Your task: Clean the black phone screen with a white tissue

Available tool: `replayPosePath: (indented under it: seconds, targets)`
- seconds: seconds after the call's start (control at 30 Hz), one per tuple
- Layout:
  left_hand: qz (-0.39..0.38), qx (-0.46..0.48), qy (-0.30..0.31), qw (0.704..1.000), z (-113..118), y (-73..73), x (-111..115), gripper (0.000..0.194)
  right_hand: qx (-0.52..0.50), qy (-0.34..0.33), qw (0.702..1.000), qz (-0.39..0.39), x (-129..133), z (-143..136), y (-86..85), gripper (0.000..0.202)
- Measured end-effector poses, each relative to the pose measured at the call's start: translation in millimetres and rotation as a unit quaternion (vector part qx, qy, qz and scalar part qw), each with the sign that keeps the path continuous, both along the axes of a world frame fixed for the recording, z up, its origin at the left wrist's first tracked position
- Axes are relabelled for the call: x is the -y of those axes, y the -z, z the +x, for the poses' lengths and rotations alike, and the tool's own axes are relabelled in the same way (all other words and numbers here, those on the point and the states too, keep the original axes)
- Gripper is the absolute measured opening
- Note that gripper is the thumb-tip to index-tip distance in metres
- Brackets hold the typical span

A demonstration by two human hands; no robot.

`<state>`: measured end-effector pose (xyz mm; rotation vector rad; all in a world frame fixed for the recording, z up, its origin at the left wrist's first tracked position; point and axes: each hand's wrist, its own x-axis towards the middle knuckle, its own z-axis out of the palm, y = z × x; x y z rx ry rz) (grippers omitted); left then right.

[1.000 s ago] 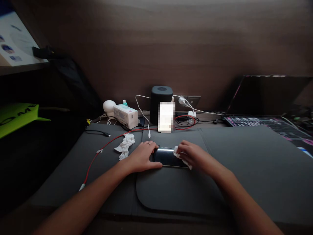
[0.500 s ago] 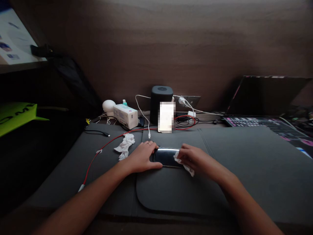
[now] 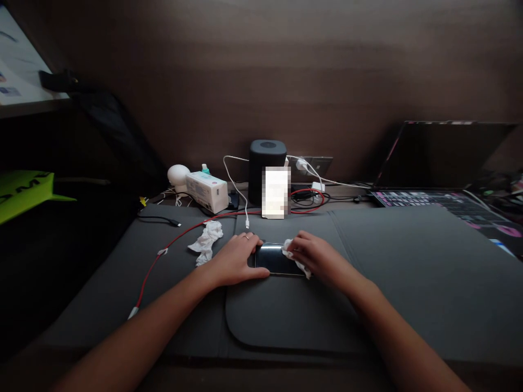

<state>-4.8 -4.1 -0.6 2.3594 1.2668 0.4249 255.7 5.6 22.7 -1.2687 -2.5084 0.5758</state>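
A dark, glossy phone (image 3: 273, 260) lies flat on the grey mat (image 3: 278, 321). My left hand (image 3: 239, 260) grips its left end, thumb along the near edge and fingers at the far edge. Pinched in my right hand (image 3: 316, 255) is a crumpled white tissue (image 3: 301, 265), which rests on the phone's screen and covers part of its right side. Another crumpled tissue (image 3: 207, 242) lies on the mat to the left of my left hand.
Behind the mat stand a black speaker (image 3: 261, 158), a blurred bright upright object (image 3: 275, 193) and a white box (image 3: 207, 191). A red cable (image 3: 157, 258) curves across the left. An open laptop (image 3: 445, 158) is at the right.
My right hand has moved left over the phone's screen with the tissue. My left hand keeps its hold on the phone. The whole view has shifted slightly.
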Motion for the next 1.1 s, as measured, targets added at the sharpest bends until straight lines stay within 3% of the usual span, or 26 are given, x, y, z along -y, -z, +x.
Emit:
replayPosePath:
  seconds: [0.1, 0.27, 0.47, 0.63, 0.8, 0.97, 1.1]
  targets:
    - [0.000, 0.005, -0.001, 1.000, -0.6, 2.1, -0.5, 0.048, 0.010, 0.009, 1.000, 0.001, -0.1, 3.1, -2.4, 0.017]
    - [-0.003, 0.006, 0.002, 1.000, -1.0, 3.0, -1.2, 0.048, 0.003, -0.031, 0.999, -0.032, 4.7, 3.2, -5.1, 0.014]
    - [-0.007, 0.009, -0.003, 1.000, -1.0, 3.3, -1.2, 0.047, 0.009, 0.016, 1.000, -0.001, 2.1, 0.1, -1.5, 0.015]
    - [-0.006, 0.009, -0.003, 1.000, -0.9, 4.4, -1.1, 0.048, 0.001, -0.035, 0.999, -0.020, 5.4, 2.6, -3.5, 0.018]
    - [-0.005, 0.008, -0.003, 1.000, -0.6, 4.7, -1.0, 0.048, 0.013, 0.015, 1.000, -0.003, 2.0, 4.8, -4.1, 0.018]
    - [-0.009, 0.002, -0.006, 1.000, 0.6, 2.2, -0.2, 0.047, 0.004, -0.027, 0.999, -0.020, 6.9, -2.9, -2.8, 0.015]
    - [-0.009, 0.004, -0.012, 1.000, 0.4, 2.3, -0.2, 0.048, -0.004, 0.014, 1.000, 0.014, 4.4, -5.3, 1.8, 0.017]
